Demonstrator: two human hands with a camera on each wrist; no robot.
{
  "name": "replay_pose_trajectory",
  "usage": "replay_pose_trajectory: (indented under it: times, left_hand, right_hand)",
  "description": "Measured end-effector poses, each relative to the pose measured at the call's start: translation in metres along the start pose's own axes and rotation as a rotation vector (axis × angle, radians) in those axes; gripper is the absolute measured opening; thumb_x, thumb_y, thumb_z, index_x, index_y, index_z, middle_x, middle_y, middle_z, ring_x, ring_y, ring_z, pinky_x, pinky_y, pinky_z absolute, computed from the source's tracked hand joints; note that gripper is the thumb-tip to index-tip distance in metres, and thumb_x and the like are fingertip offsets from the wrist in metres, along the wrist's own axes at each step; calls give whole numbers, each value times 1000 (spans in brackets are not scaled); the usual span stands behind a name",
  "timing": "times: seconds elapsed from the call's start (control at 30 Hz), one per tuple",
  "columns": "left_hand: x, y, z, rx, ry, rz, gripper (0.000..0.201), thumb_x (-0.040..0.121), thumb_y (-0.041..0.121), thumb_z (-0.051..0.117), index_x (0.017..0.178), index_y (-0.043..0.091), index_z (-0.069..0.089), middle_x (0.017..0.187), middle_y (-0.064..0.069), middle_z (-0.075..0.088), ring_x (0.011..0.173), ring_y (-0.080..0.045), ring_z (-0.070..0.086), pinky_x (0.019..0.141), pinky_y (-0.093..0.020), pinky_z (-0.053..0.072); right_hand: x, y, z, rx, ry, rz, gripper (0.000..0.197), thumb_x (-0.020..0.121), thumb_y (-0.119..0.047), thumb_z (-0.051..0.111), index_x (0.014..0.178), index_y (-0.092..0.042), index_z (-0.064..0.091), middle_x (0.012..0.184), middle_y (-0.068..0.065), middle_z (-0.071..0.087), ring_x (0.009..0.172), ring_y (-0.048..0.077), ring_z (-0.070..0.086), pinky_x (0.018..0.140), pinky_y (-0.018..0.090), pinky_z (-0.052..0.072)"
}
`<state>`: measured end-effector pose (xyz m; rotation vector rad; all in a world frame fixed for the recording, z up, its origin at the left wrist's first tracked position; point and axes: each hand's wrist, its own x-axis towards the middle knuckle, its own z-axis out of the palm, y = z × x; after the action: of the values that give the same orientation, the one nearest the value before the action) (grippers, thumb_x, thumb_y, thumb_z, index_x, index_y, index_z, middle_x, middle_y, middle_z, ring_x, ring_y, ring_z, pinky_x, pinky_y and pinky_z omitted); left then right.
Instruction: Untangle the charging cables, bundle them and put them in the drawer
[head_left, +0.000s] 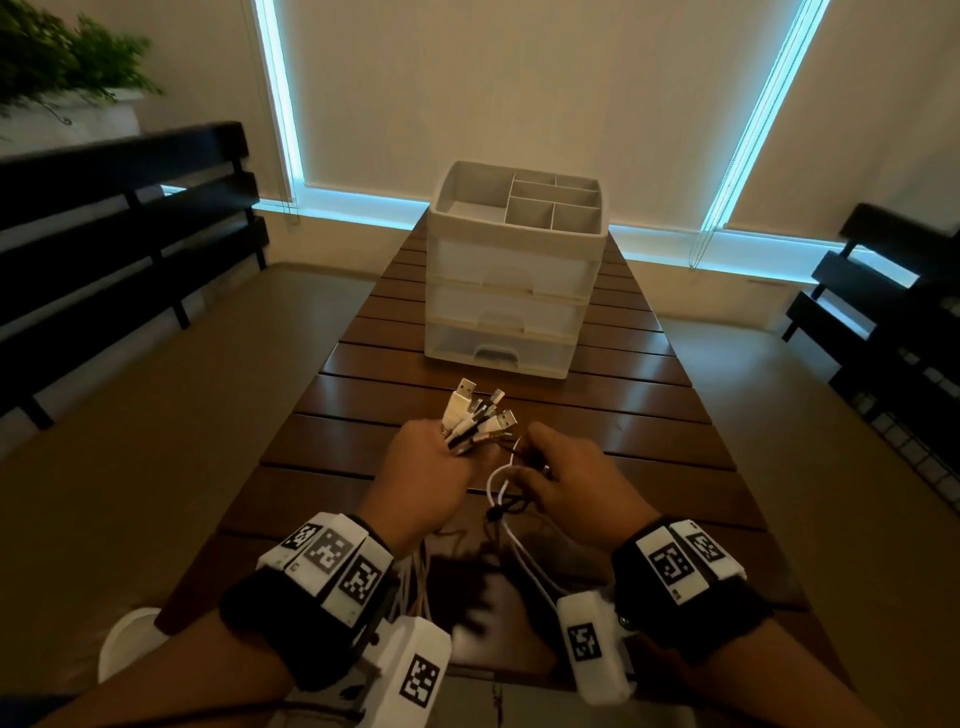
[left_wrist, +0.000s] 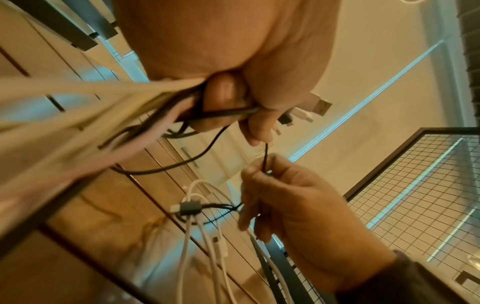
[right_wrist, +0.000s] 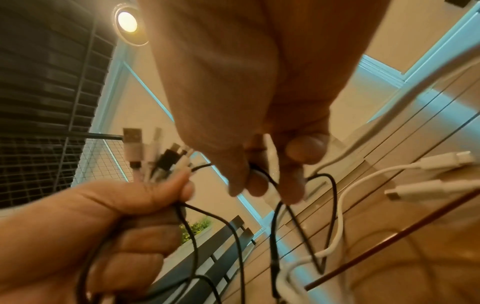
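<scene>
Window blinds back a slatted wooden worktop (head_left: 597, 410) that carries a white drawer unit (head_left: 511, 291), all three drawers closed. From the head view, the left hand (head_left: 423, 467) is fisted round a sheaf of cables (head_left: 475, 421), plugs fanned upward, likely so the ends stay aligned for bundling. The right hand (head_left: 566, 480) pinches a thin black lead just beside it; white loops sag between the wrists toward the near edge. Dark benches (head_left: 119, 228) stand on both sides and a plant (head_left: 62, 57) sits in the far left corner.

Seen from the left wrist, the left hand (left_wrist: 233, 67) clamps white and black cords against the palm, while the right hand (left_wrist: 291, 195) nips the black lead (left_wrist: 265, 158) between thumb and forefinger, seemingly drawing it free. White cables (left_wrist: 205, 236) dangle below, crossed by a grey plug; that crossing looks like the remaining snag.

At the right wrist, the right hand (right_wrist: 259, 123) curls on the black lead and a white one. The left hand (right_wrist: 103, 216) grips its sheaf, and two white plugs (right_wrist: 428, 174) lie loose on the worktop. A ceiling lamp (right_wrist: 127, 21) glows above. Nothing blocks the drawers, though none is open yet.
</scene>
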<state>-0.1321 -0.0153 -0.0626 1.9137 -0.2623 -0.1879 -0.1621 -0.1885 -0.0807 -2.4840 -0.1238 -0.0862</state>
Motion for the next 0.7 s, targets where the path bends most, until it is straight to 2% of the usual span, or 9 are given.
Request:
replay_pose_trajectory:
  times: [0.07,0.13,0.27,0.4,0.47,0.5,0.57,0.6,0.7]
  left_hand:
    - [-1,4,-2,-24,39,-4,16,90,21,68,74,17,66,52,8,57,44,2,49,43,-11,35]
    - [0,6,-6,-20,66,-14,13,90,25,67,84,14,70,63,3,59,53,-4,50,46,-14,36]
    - [3,8,-10,-101,143,-86,10,90,24,67,91,15,70,74,0,63,59,-7,51,50,-19,34]
    - [10,5,-15,-185,282,-153,8,88,20,69,94,14,71,68,2,60,59,-9,50,52,-25,33]
    - [13,1,-18,-140,314,-153,8,88,18,69,95,13,70,64,4,55,57,-9,49,50,-25,33]
    - [13,-1,-19,-95,322,-129,8,87,16,70,95,13,69,66,5,56,60,-10,52,50,-24,34]
    - [11,-1,-17,16,328,-54,10,83,14,73,92,16,68,71,9,58,68,-8,57,52,-18,36]
    - [10,0,-14,63,322,-10,11,82,14,74,88,18,67,70,12,58,67,-4,56,51,-15,37]
    - [5,-2,-3,122,162,79,20,80,13,76,77,30,65,69,14,63,65,3,58,49,-6,41]
  right_hand:
    - [0,8,4,-146,-62,49,6,94,-31,54,94,-25,54,93,-9,60,84,10,58,79,34,52]
    - [0,14,6,-168,-106,98,11,95,-33,51,95,-24,57,95,-8,60,86,12,56,81,34,49]
    - [2,18,5,-152,-22,153,14,95,-28,51,103,-21,60,97,-8,58,88,12,58,81,32,51]
    - [3,17,5,-127,179,138,3,92,-17,58,92,-20,58,102,-6,48,85,9,52,72,17,43]
    - [2,13,3,-38,286,92,10,87,-9,63,87,-18,59,101,-6,47,82,5,49,67,9,40]
    - [1,10,1,-15,302,67,10,85,-6,65,88,-16,62,98,-8,47,82,3,49,66,7,40]
    - [0,5,-2,-31,213,51,14,83,-4,67,93,-15,67,92,-13,52,83,3,54,68,5,43]
    - [0,3,-1,-53,144,46,18,82,-5,68,95,-17,69,91,-14,57,85,5,58,72,9,47]
    - [0,-1,3,-68,38,-38,25,78,-4,63,96,-19,72,93,-3,69,87,15,65,80,36,56]
